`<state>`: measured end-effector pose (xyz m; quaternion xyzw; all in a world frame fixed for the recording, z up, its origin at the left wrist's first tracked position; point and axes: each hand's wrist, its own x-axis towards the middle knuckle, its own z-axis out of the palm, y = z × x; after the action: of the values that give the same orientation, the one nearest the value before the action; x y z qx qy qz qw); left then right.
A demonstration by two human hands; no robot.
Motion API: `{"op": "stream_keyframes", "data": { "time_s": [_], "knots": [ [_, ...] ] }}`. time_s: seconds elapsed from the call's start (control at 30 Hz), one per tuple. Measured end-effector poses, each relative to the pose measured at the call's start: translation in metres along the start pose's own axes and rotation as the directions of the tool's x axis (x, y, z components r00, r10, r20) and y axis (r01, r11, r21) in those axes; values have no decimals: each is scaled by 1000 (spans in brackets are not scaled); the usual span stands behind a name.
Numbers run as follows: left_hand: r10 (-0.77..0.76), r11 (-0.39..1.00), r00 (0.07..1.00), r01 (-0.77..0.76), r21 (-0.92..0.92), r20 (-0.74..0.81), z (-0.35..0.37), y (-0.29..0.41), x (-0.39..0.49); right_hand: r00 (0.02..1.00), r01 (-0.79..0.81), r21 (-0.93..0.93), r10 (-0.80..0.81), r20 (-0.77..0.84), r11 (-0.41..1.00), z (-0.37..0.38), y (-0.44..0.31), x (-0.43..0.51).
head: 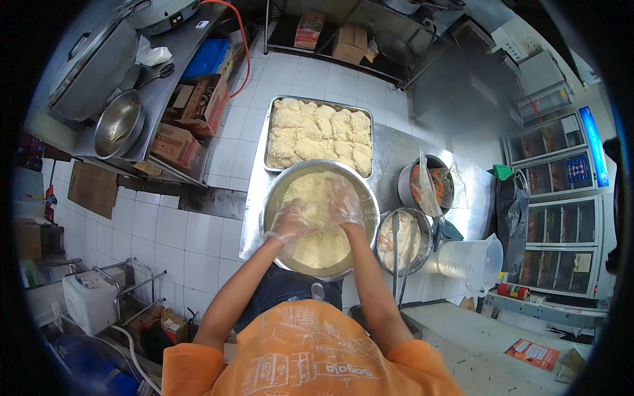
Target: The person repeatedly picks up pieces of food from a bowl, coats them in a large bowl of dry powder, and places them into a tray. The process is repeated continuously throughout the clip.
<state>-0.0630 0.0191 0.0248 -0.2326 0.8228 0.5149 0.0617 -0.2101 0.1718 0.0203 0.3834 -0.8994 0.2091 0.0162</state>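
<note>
A large stainless steel bowl (370,198) of pale yellow breadcrumbs (322,250) stands right in front of me. Both my hands are inside it, in clear plastic gloves. My left hand (290,222) is at the left of the crumbs, wrist over the near left rim. Toward the right side, my right hand (343,200) reaches deeper with its fingers pointing away from me. Motion blurs both hands, and whether either grips a piece under the crumbs is hidden. Beyond the bowl, a metal tray (268,163) holds rows of crumb-coated pieces (317,131), touching one another.
Right of the bowl stand a metal bowl of pale, wet pieces (398,242) with tongs (395,247) across it, and a pot (405,183) with orange contents and a plastic bag. A clear plastic jug (470,262) lies beside them on the steel table (389,143). Shelving (193,49) runs left.
</note>
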Motion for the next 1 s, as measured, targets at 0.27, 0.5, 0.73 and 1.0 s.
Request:
{"op": "stream_keyframes", "data": {
  "time_s": [0.27, 0.5, 0.73, 1.0],
  "knots": [
    [-364, 878, 825, 149, 455, 432, 39, -51, -5, 803, -218, -181, 282, 525, 959, 18, 41, -18],
    [-77, 992, 834, 120, -44, 546, 86, -65, -18, 538, -829, 496, 613, 579, 258, 72, 48, -125],
    [-190, 852, 847, 393, -345, 497, 52, -29, -24, 274, -829, 453, 470, 839, -327, 18, 3, -113],
    [-225, 827, 947, 311, -468, 230, 29, -8, -15, 497, -746, 661, 597, 629, -75, -28, -40, -87]
  ]
}}
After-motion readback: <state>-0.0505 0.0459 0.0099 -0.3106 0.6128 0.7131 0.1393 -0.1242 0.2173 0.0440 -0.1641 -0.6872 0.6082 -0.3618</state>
